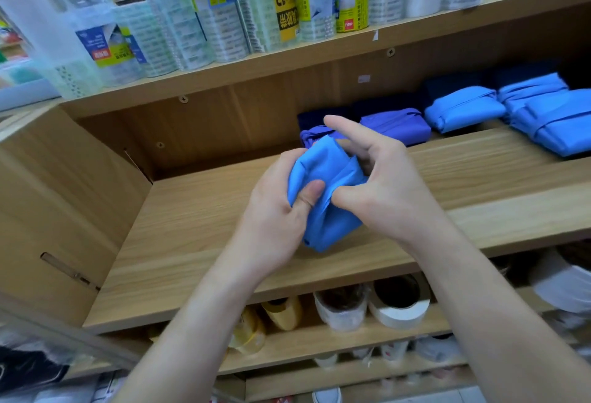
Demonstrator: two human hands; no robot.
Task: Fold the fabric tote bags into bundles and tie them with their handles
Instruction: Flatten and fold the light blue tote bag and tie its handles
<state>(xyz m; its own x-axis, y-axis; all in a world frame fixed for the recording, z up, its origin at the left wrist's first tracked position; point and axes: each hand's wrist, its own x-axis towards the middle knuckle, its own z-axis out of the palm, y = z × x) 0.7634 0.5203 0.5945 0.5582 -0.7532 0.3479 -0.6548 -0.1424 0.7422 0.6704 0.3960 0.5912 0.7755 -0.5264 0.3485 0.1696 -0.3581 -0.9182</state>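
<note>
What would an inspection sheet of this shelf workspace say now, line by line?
Surface: wooden shelf, bare wood below the hands.
Job's things: light blue bag bunched between both hands; tied bundles, light blue and violet, at the shelf's back right.
Clutter: tape packs on the shelf above; tape rolls on the shelf below.
Hands: left hand grips the bag, thumb pressed in; right hand pinches the fabric, index finger raised.
Cables: nothing seen.
Surroundings: shop shelving; blurred goods at left.
</note>
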